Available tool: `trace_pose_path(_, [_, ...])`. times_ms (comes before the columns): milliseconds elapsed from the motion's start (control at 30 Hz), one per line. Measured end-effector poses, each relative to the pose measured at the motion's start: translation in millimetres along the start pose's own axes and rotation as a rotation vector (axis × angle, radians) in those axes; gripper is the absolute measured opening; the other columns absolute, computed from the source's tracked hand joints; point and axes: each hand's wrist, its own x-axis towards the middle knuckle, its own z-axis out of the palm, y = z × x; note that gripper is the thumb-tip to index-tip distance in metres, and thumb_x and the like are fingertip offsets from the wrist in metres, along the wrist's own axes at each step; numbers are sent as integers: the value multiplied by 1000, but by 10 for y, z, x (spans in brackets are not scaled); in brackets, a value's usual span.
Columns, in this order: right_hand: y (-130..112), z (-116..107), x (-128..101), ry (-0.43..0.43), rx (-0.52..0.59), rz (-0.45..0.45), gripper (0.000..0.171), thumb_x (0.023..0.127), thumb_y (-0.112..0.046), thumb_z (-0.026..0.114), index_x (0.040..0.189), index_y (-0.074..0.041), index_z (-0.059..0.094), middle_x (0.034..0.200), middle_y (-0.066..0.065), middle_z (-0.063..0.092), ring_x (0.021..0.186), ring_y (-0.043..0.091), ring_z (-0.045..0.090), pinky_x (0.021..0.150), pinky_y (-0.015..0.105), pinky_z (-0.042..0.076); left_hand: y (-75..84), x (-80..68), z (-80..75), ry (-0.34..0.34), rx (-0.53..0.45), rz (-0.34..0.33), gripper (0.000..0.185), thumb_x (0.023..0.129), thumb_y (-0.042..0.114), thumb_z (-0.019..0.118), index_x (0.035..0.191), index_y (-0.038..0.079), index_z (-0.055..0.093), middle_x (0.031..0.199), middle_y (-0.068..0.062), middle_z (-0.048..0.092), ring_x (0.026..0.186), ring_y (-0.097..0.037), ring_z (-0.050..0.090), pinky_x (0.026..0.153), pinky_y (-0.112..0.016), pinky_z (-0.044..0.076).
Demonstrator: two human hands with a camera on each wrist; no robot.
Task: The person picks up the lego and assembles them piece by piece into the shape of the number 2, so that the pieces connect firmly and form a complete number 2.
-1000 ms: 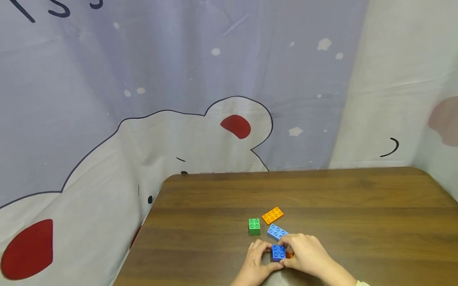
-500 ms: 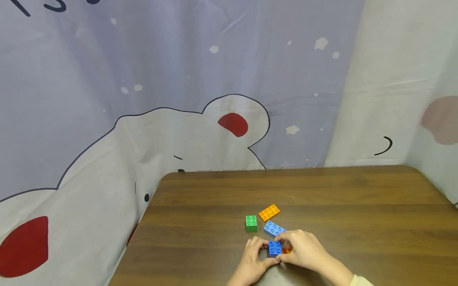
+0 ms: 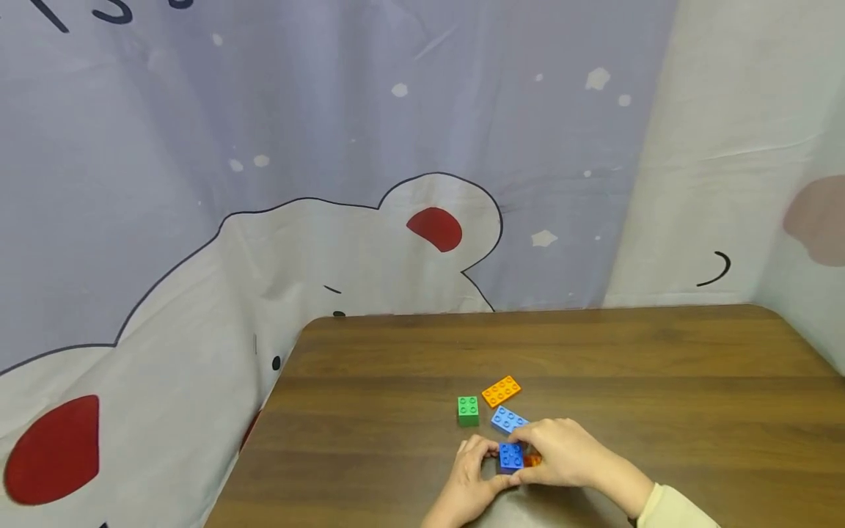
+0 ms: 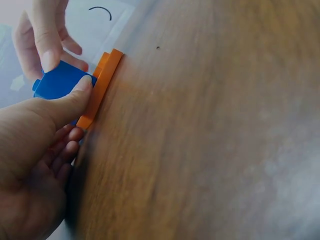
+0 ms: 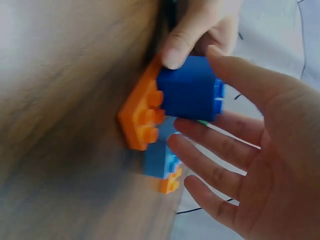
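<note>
Both hands met at the near edge of the wooden worktop (image 3: 660,367) over one dark blue brick (image 3: 511,457). The left hand (image 3: 470,473) had its thumb pressed on the brick's side, other fingers (image 4: 67,150) curled underneath toward the worktop. The right hand (image 3: 564,455) pinched the same brick from the other side, thumb on top and fingers (image 5: 220,150) loosely spread beside it. The dark blue brick sat studs up on a flat orange plate (image 3: 532,460), which lay on the worktop and stuck out to the right from under it; the right wrist view showed the plate's free studs (image 5: 147,117). Just behind the hands lay a light blue brick (image 3: 507,419), partly covered by the right hand. Beyond it, a second orange plate (image 3: 501,391), and to its left a green brick (image 3: 468,410), both free on the worktop, apart from each other. A printed cloth backdrop (image 3: 330,220) hung behind the worktop. A pale sleeve (image 3: 673,510) showed at the right wrist.
</note>
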Motion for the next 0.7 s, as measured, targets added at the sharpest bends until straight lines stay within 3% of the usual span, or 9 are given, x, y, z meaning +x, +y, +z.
trace_pose_path(333, [-54, -153, 139, 45, 1, -87, 32, 77, -43, 72, 97, -19, 70, 89, -10, 68, 66, 1, 53, 55, 21, 43, 27, -24, 4, 2, 47, 10, 31, 79, 32, 73, 97, 13, 58, 96, 6, 53, 91, -6, 42, 77, -20, 41])
trace_pose_path(467, [-45, -174, 224, 76, -14, -124, 24, 79, -38, 72, 95, -20, 70, 88, -10, 68, 69, 3, 57, 57, 22, 46, 22, -37, 18, 31, 80, 45, 32, 79, 31, 73, 100, 12, 58, 97, 6, 53, 90, -6, 43, 76, -20, 41])
trace_pose_path(700, [18, -211, 356, 95, 1, -92, 30, 83, -40, 67, 101, -17, 70, 86, -8, 68, 73, 5, 60, 58, 21, 47, 45, -16, 29, -3, 52, 33, 32, 80, 31, 71, 102, 13, 56, 98, 7, 52, 91, -6, 41, 78, -20, 41])
